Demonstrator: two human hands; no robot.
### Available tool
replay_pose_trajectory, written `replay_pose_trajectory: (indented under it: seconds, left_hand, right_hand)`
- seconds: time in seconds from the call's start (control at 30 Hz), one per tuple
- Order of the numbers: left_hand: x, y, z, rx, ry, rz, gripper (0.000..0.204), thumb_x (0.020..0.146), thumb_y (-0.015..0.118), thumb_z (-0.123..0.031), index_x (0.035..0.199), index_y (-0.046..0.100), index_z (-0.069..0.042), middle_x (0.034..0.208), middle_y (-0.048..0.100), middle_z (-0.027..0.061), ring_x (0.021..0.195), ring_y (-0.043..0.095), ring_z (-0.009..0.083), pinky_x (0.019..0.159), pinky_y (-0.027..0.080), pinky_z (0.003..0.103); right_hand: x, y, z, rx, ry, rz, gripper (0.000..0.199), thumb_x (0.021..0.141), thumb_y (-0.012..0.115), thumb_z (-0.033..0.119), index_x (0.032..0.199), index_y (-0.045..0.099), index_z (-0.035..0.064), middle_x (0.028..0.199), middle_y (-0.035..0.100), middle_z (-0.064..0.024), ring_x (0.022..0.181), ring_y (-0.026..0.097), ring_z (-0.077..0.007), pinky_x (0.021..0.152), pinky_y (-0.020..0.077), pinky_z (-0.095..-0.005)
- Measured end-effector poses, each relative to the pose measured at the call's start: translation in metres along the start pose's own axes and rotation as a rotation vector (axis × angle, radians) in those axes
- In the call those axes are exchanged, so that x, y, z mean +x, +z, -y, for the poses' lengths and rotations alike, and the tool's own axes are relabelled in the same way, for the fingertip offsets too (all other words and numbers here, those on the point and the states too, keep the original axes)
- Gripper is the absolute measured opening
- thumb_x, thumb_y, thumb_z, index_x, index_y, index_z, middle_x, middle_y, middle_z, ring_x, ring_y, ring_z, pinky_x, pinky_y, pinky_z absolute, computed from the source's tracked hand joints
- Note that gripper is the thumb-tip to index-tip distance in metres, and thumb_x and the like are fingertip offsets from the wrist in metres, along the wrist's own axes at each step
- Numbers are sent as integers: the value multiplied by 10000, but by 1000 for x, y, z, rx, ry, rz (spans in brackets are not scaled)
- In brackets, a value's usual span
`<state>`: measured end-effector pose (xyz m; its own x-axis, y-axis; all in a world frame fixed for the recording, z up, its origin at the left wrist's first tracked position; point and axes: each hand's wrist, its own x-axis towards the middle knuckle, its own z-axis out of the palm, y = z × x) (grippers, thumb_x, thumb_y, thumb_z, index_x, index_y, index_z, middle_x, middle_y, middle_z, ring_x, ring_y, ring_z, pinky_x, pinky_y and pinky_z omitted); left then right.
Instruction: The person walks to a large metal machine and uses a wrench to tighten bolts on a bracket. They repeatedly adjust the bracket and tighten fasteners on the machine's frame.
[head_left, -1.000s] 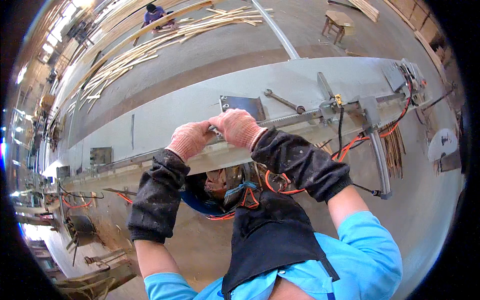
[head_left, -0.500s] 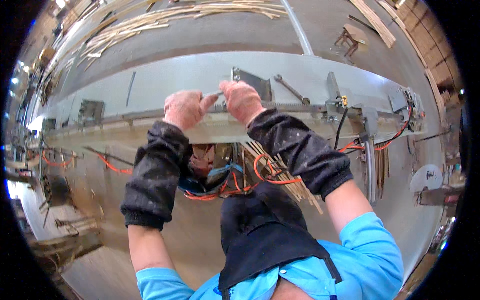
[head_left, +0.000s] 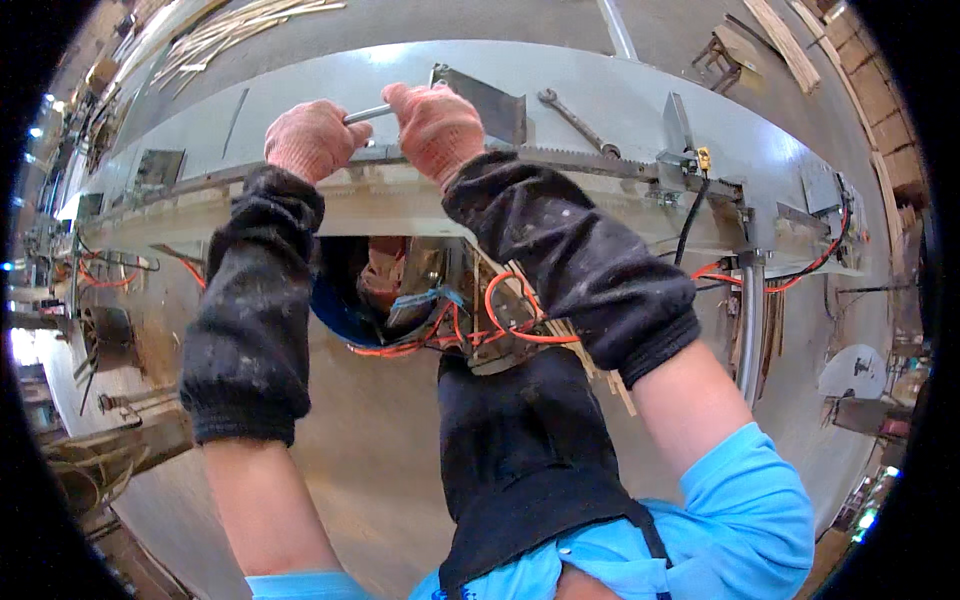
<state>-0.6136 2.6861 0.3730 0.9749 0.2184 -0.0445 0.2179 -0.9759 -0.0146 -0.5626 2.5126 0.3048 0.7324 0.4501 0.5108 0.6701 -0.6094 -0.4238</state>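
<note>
Both my hands wear pinkish knit gloves and dark arm sleeves. My left hand [head_left: 312,138] and my right hand [head_left: 436,125] grip the two ends of a short metal bar tool [head_left: 368,113] at the near edge of a long grey metal machine table [head_left: 300,110]. A flat grey metal plate [head_left: 495,100] stands just behind my right hand. A toothed metal rail [head_left: 590,165] runs along the table's front edge to the right.
A spanner [head_left: 575,120] lies on the table right of the plate. Upright metal brackets [head_left: 678,125] and orange and black cables [head_left: 800,270] sit at the right. Below the table hang orange wires [head_left: 500,320] and a blue part [head_left: 335,325]. Wooden slats [head_left: 240,30] lie beyond.
My hands have stayed together on the bar at the table edge. The view has tilted down and moved closer, so the hands now appear higher and larger.
</note>
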Motion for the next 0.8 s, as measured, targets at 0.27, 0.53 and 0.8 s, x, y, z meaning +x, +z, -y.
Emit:
replay_pose_trajectory:
  seconds: [0.27,0.53,0.8]
  left_hand:
    - [-21,13,2,14,-138,-76,481,975,624,-531,990,789,-80,968,751,219,966,717,430,846,565,509]
    - [-149,6,-43,-313,-206,-5,557,980,575,-556,971,732,-22,942,713,274,958,680,492,832,521,541]
    - [-102,4,-47,-1233,-206,360,319,1040,590,-341,1044,701,-42,672,557,13,532,521,100,487,418,281]
  right_hand:
    - [-7,7,12,71,18,40,185,972,597,148,1101,729,127,897,734,-183,887,721,-395,755,586,-479]
    - [2,-6,2,104,-82,56,131,879,652,190,953,731,115,897,748,-183,890,747,-392,748,612,-464]
    - [0,-18,-2,222,-3,184,286,926,623,99,1208,668,96,1059,754,-174,1076,706,-407,895,591,-485]
